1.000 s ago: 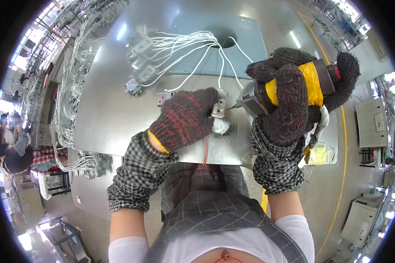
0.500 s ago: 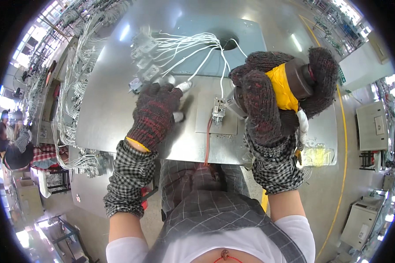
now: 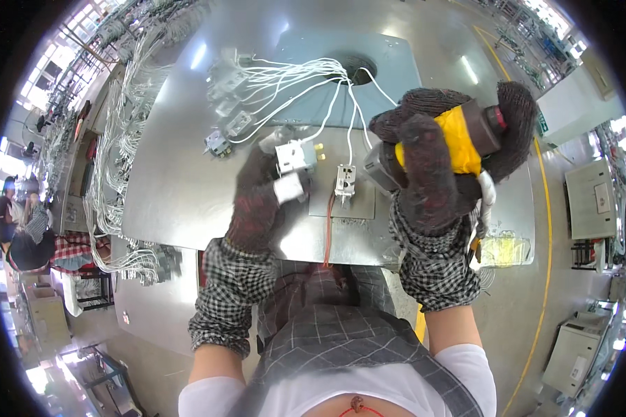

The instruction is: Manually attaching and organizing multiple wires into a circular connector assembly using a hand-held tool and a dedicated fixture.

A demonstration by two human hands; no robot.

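Toward two o'clock, the right hand (image 3: 428, 163) gripped a power tool (image 3: 460, 142).
The left hand (image 3: 256, 201) grasped a white plug (image 3: 293, 158), tabletop (image 3: 170, 201) bare toward its nine-o'clock edge.

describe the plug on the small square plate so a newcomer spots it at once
Find the steel table, then the square metal plate near its front edge. The white-corded plug sits on that plate, beside the reddish cord; unlike the plugs clustered farther left, it is the only one there.
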